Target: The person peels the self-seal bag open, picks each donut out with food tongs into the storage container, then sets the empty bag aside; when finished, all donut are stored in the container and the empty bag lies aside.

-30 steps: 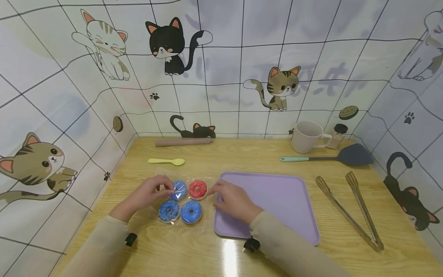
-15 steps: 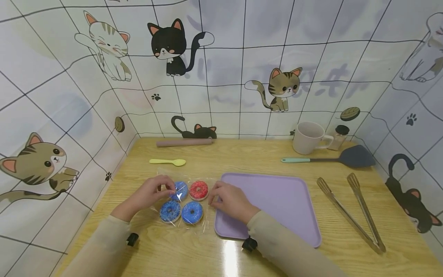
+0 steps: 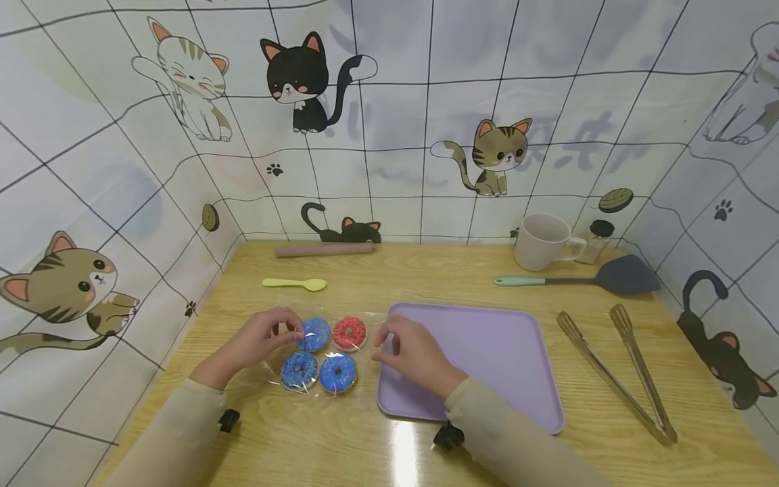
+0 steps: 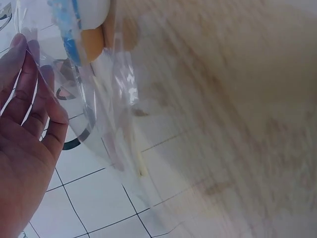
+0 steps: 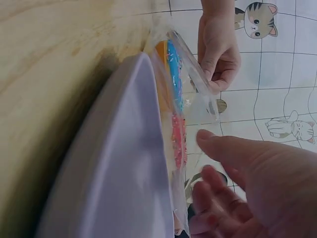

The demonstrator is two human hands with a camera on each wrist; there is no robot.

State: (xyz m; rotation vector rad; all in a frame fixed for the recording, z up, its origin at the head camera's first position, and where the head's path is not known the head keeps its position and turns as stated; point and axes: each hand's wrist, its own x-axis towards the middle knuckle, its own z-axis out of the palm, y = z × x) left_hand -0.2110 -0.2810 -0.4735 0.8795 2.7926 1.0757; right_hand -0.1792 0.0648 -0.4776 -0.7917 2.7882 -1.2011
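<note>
A clear plastic bag [image 3: 325,399] lies on the table with one red donut [image 3: 349,333] and three blue donuts [image 3: 337,373] in it, all sprinkled. My left hand [image 3: 268,338] pinches the bag's film at its left side, by the upper blue donut. In the left wrist view, the film [image 4: 106,104] stretches up from the fingertips [image 4: 19,40]. My right hand [image 3: 416,352] is over the left part of a lilac tray [image 3: 487,358], just right of the red donut. Thumb and fingers of that hand [image 5: 247,183] stand apart in the right wrist view, holding nothing.
Behind the bag are a yellow spoon [image 3: 295,284] and a mauve rolling pin [image 3: 325,249]. A mug [image 3: 540,242], a black-lidded jar [image 3: 596,242] and a spatula [image 3: 623,275] sit at the back right. Metal tongs [image 3: 615,375] lie spread right of the tray.
My right hand has drawn slightly right, away from the bag's edge, and its thumb and fingers have parted. The left hand keeps its pinch, hardly shifted.
</note>
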